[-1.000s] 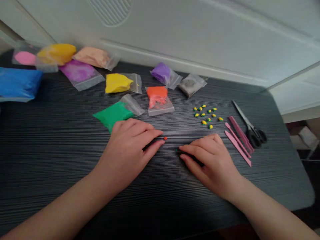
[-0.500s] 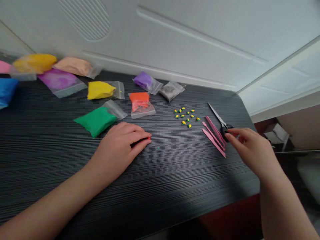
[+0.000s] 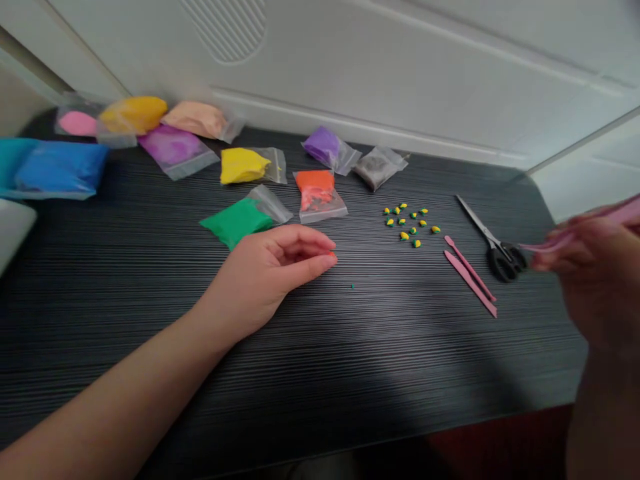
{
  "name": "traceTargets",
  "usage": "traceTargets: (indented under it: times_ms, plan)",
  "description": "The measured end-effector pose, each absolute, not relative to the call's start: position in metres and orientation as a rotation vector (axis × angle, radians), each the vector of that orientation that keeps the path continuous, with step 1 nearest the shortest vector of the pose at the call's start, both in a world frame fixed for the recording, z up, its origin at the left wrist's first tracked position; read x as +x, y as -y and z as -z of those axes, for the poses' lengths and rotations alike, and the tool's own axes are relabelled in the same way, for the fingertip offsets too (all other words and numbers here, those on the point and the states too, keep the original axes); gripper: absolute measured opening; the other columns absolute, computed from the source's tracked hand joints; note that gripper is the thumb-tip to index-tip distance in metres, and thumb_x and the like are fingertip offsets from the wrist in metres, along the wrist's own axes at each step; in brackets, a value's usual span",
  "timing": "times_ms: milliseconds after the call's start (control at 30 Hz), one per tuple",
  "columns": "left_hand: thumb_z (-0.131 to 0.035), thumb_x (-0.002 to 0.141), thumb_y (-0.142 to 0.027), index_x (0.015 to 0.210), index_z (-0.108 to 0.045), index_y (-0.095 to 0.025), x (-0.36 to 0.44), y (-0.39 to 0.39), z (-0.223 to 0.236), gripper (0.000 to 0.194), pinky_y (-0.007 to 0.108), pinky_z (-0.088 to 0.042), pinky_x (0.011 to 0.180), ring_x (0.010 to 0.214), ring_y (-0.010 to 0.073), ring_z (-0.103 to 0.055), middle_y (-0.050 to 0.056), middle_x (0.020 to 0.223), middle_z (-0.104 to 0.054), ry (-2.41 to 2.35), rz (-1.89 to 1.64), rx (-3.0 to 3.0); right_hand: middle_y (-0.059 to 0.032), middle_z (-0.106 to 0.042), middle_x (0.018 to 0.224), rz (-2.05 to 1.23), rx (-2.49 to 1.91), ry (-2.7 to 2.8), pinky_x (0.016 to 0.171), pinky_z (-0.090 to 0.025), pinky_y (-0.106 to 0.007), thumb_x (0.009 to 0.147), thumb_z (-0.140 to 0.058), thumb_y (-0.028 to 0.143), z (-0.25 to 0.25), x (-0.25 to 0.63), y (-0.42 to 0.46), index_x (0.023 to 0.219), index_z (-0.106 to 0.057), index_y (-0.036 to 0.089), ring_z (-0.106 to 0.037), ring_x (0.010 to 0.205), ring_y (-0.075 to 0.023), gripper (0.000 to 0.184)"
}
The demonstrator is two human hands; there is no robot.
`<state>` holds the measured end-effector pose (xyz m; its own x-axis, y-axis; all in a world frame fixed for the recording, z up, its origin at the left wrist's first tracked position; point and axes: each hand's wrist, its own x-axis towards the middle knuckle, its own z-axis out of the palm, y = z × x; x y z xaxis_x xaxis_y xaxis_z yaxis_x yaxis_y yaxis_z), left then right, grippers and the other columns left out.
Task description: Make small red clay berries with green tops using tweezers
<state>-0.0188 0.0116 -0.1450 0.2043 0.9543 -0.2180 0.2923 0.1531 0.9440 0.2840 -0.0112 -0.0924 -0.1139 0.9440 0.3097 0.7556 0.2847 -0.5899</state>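
Observation:
My left hand (image 3: 273, 277) rests on the dark table, thumb and fingers pinched around a small bit of orange-red clay (image 3: 333, 255), mostly hidden by the fingertips. At the right edge, my right hand (image 3: 597, 267) is raised and closed around a pink clay tool (image 3: 625, 211), whose thin end points left; it is slightly blurred. Two more pink tools, a thin one (image 3: 470, 268) and a flat knife-like one (image 3: 469, 283), lie on the table. Beyond them are black-handled scissors (image 3: 504, 262). A tiny green crumb (image 3: 353, 286) lies right of my left hand.
Several little yellow-and-green clay pieces (image 3: 402, 222) sit in a group. Behind my left hand are bags of green (image 3: 237, 221), orange (image 3: 316, 190), yellow (image 3: 243, 165), purple (image 3: 323, 145) and grey clay (image 3: 375, 170). More bags, including blue (image 3: 63, 168), stand left. A white panel (image 3: 350, 73) borders the back.
My right hand has picked up one of the three pink tools and moved right and up with it. My left hand's fingers have shifted, still holding the clay. The view has turned left.

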Motion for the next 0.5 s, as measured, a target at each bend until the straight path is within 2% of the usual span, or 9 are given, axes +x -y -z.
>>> traceTargets:
  times_ms: [67,133,200,300,400,500]
  plan:
    - [-0.065,0.068,-0.033,0.081,-0.063,-0.024,-0.020,-0.011,0.148,0.016,0.026,-0.049,0.068,0.073,0.0147,-0.062,-0.002,0.079,-0.068,-1.279,-0.800,1.247,0.0005,-0.058,0.073,-0.794,-1.403,1.474,0.053,-0.046,-0.031,0.088,-0.038,0.027,0.094,0.251,0.013,0.083,-0.054,0.028,-0.054,0.055,-0.0125,0.017]
    - [-0.067,0.066,-0.030,0.078,-0.063,-0.024,-0.022,-0.009,0.152,0.014,0.028,-0.050,0.069,0.074,0.0151,-0.062,-0.002,0.078,-0.067,-1.250,-0.827,1.134,0.0005,-0.060,0.072,-1.188,-1.297,1.372,0.046,-0.046,-0.028,0.085,-0.045,0.027,0.103,0.217,0.013,0.082,-0.054,0.024,-0.056,0.053,-0.0118,0.010]
    - [-0.069,0.065,-0.027,0.077,-0.063,-0.023,-0.024,-0.009,0.154,0.014,0.029,-0.051,0.070,0.074,0.0155,-0.062,-0.002,0.077,-0.067,-1.230,-0.830,1.035,0.0001,-0.061,0.076,-1.403,-1.252,1.290,0.050,-0.049,-0.028,0.085,-0.046,0.025,0.117,0.192,0.014,0.084,-0.051,0.022,-0.059,0.058,-0.0122,0.006]
    - [-0.069,0.065,-0.023,0.076,-0.064,-0.025,-0.028,-0.009,0.156,0.012,0.027,-0.051,0.074,0.074,0.0135,-0.062,-0.004,0.076,-0.067,-1.179,-0.834,0.927,0.0010,-0.059,0.070,-1.398,-1.280,1.330,0.052,-0.048,-0.025,0.084,-0.049,0.023,0.137,0.176,0.015,0.083,-0.050,0.019,-0.057,0.059,-0.0101,0.004]
    - [-0.066,0.068,-0.021,0.078,-0.065,-0.028,-0.032,-0.010,0.158,0.013,0.023,-0.050,0.076,0.074,0.0101,-0.063,-0.007,0.077,-0.067,-1.137,-0.847,0.885,0.0021,-0.055,0.064,-1.206,-1.409,1.511,0.050,-0.044,-0.022,0.083,-0.050,0.021,0.148,0.179,0.018,0.081,-0.050,0.018,-0.053,0.056,-0.0082,0.003]
    - [-0.062,0.072,-0.023,0.082,-0.065,-0.030,-0.034,-0.012,0.158,0.012,0.023,-0.051,0.074,0.074,0.0104,-0.064,-0.007,0.078,-0.067,-1.175,-0.834,0.907,0.0013,-0.055,0.068,-1.042,-1.471,1.711,0.050,-0.042,-0.022,0.082,-0.052,0.018,0.150,0.184,0.019,0.082,-0.051,0.017,-0.052,0.056,-0.0076,0.001]
